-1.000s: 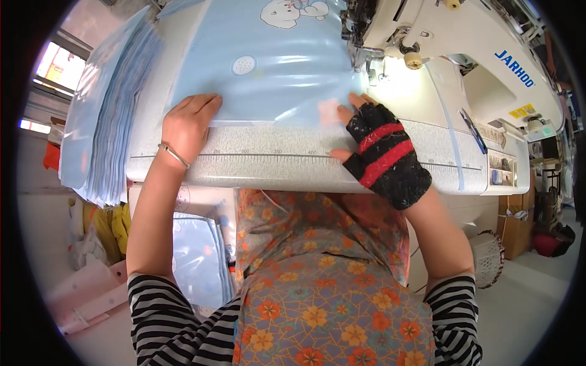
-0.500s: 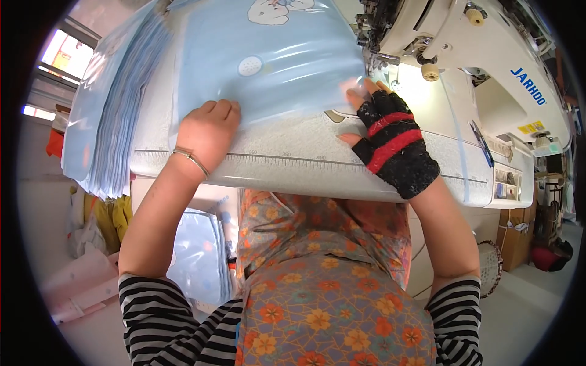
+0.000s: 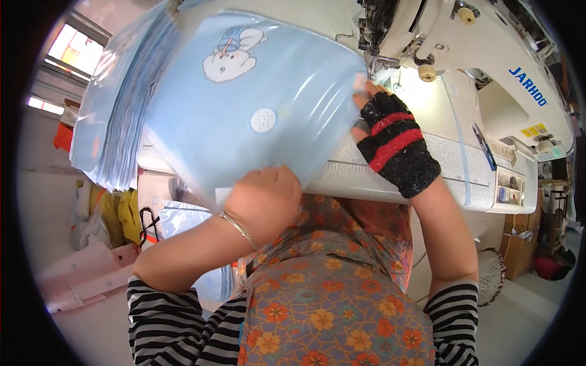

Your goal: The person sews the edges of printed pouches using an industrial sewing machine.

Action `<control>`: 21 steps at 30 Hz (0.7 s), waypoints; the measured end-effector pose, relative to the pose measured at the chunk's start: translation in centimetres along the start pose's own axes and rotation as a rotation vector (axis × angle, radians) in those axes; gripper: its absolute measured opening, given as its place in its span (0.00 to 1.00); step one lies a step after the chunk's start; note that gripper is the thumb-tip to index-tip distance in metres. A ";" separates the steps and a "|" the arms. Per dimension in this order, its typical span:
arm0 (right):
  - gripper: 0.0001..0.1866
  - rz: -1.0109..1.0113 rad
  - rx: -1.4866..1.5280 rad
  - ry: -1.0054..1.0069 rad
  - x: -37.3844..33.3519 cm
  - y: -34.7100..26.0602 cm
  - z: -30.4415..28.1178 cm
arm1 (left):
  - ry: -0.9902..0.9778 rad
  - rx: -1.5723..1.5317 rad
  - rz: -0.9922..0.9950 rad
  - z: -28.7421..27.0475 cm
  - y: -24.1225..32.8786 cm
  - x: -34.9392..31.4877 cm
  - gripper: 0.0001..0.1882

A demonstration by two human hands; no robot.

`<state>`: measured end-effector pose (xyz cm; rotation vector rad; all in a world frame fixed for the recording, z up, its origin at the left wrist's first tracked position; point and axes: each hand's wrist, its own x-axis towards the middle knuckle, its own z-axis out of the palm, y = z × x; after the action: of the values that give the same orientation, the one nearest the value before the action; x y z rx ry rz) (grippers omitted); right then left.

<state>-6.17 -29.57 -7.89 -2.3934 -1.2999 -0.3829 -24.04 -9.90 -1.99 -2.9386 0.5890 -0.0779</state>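
Note:
A glossy pale-blue plastic sheet (image 3: 201, 122) with a white cartoon bear print lies turned at an angle on the sewing machine bed. My bare left hand (image 3: 267, 198), a bracelet at its wrist, is closed on the near edge, which hangs over the front of the bed; its fingertips are slightly blurred. At the right corner my right hand (image 3: 394, 137), in a black and red fingerless glove, holds the sheet between its fingers, just in front of the needle area. The thumb is apart from the other fingers. The sewing machine (image 3: 464, 55) stands over that corner.
A thick stack of blue sheets (image 3: 116, 110) hangs at the bed's left end. More blue sheets (image 3: 183, 216) lie below the bed. Dark-handled snips (image 3: 484, 147) and a small parts tray (image 3: 510, 188) are at the right. A floral apron (image 3: 329, 293) covers my lap.
My left hand has moved right and toward me, drawing the sheet's near edge along. The sheet has turned, bringing the bear print fully into view. My right hand has barely moved.

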 end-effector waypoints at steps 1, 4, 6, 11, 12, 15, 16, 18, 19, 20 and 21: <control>0.30 0.004 -0.019 0.001 -0.1 0.1 -0.1 | -0.044 -0.082 0.014 -0.8 0.6 0.5 0.09; 0.27 -0.039 -0.010 0.039 -0.3 0.2 0.0 | -0.017 -0.172 0.061 -0.4 2.8 1.3 0.12; 0.27 -0.077 0.014 0.072 -0.3 0.4 -0.1 | -0.054 -0.216 0.071 -0.4 3.3 2.3 0.10; 0.28 -0.017 0.062 0.023 -0.7 0.1 -1.3 | -0.050 -0.360 0.083 -0.8 4.3 4.0 0.17; 0.29 -0.010 0.079 0.007 -0.9 0.0 -1.5 | -0.052 -0.364 0.088 -0.8 4.5 4.2 0.17; 0.30 -0.077 0.127 -0.023 -3.4 -2.3 -2.7 | -0.036 -0.347 0.067 -0.9 4.5 3.9 0.20; 0.30 -0.087 0.132 -0.006 -4.6 -3.3 -2.9 | 0.007 -0.406 0.074 -0.9 4.4 3.6 0.19; 0.26 -0.066 0.246 -0.045 -6.7 -4.9 -3.1 | 0.044 -0.473 0.089 -0.9 4.0 3.1 0.19; 0.26 -0.052 0.247 -0.046 -7.5 -5.3 -2.8 | -0.026 -0.598 0.113 -1.6 3.9 2.7 0.14; 0.25 -0.067 0.198 -0.033 -8.3 -5.5 -2.4 | -0.100 -0.723 0.137 -1.9 3.7 2.4 0.11; 0.24 -0.080 0.148 -0.022 -8.9 -5.8 -2.1 | 0.055 -0.703 0.133 -1.9 2.8 2.8 0.15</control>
<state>-15.94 -34.27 -8.54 -2.2344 -1.3866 -0.2729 -22.65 -13.77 -0.50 -3.5580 0.9911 0.0829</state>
